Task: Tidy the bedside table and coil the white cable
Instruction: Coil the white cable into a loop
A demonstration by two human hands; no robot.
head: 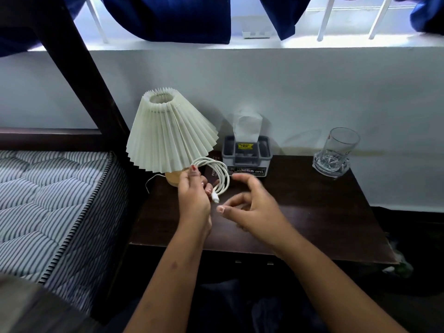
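Observation:
The white cable (222, 173) is wound into a loop and held above the dark wooden bedside table (300, 207). My left hand (193, 193) is shut on the loop's left side, and the cable's plug end hangs down by my fingers. Just to the right, my right hand (249, 207) hovers with its fingers spread and curled, holding nothing and slightly blurred.
A lamp with a pleated cream shade (168, 133) stands at the table's back left, a thin wire trailing from its base. A grey tissue box (246, 156) sits at the back centre, a clear glass (335, 152) at the back right. A dark booklet (212, 176) lies behind the cable. A striped mattress (48, 203) lies left.

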